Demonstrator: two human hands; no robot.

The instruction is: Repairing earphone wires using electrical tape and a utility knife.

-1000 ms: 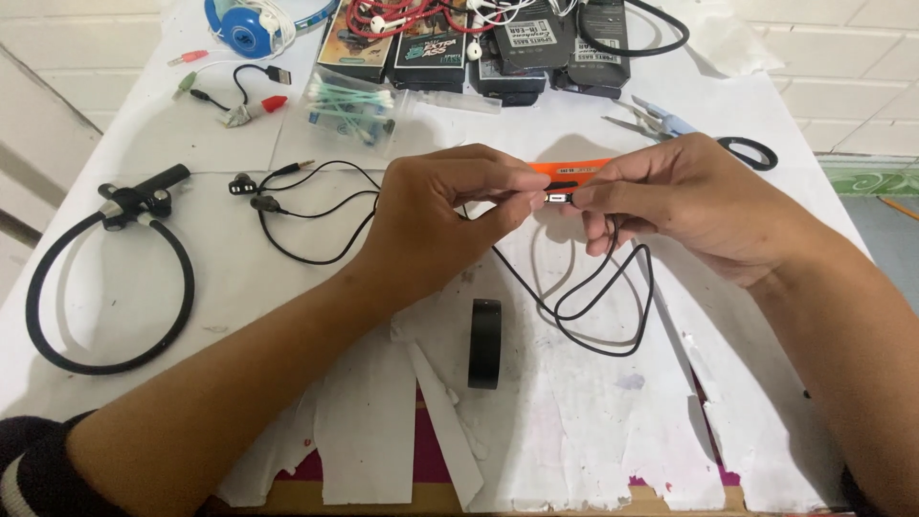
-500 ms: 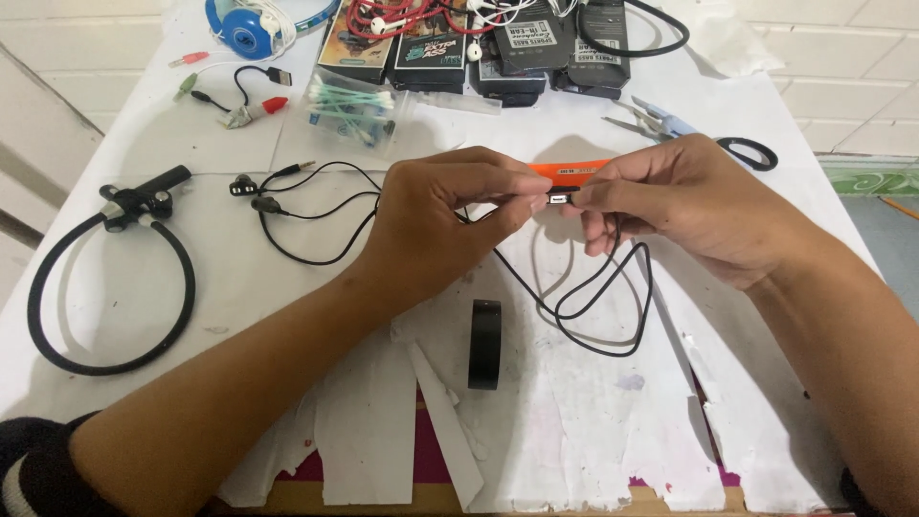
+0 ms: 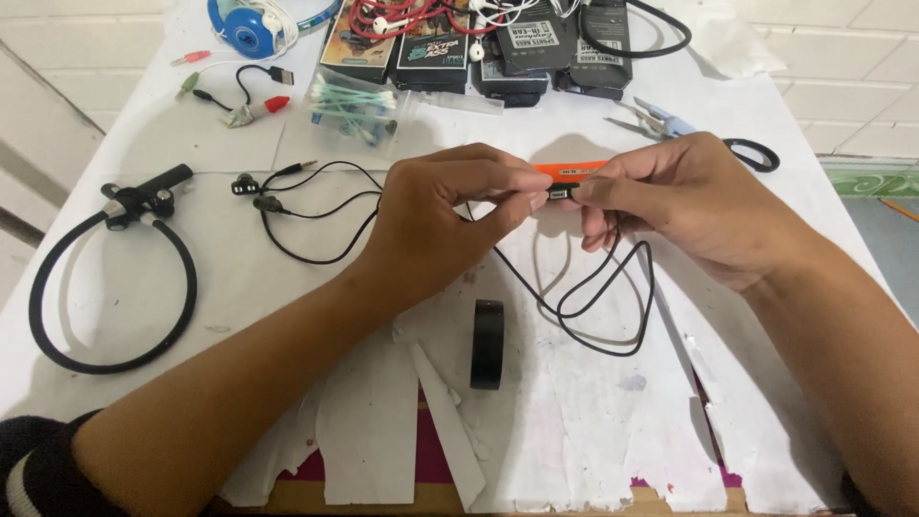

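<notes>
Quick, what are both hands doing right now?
Left hand: closed, pinching the small black plug.
Right hand: closed, pinching the same plug beside the orange tool.

I see only part of the small black piece [image 3: 563,192], fingertips of my left hand [image 3: 450,215] and right hand [image 3: 684,206] cover the rest | orange tool [image 3: 571,170] half behind fingers | blue headphones [image 3: 257,26] and dark boxes [image 3: 522,38] cut by top edge | box print too small to tell

Both hands meet mid-worktop: the left hand [image 3: 450,215] and right hand [image 3: 689,206] pinch a small orange device [image 3: 569,170], its black cable [image 3: 603,306] looping below; a black tape roll [image 3: 486,344] stands nearer.
</notes>
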